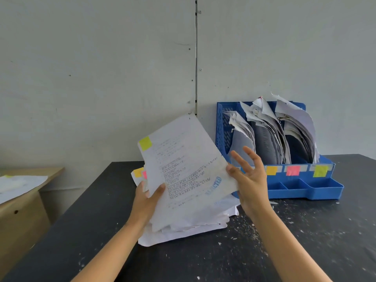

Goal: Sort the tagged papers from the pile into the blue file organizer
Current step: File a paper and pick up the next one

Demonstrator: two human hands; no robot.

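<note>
organizer (325,190): blue, perforated side
organizer labels: orange, pink, yellow-green
held sheet (189,169): white, yellow-green tag, blue stamp
desk (101,231): black, white-flecked

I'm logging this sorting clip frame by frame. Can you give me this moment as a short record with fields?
held item: sheet with a yellow-green tag, lifted above the pile
left hand: left hand grips the sheet's lower edge
right hand: right hand at the sheet's right edge, thumb touching, fingers spread
pile: paper pile on the black table
organizer: blue file organizer by the wall, three slots hold papers
slot labels: orange, pink, yellow-green
</note>
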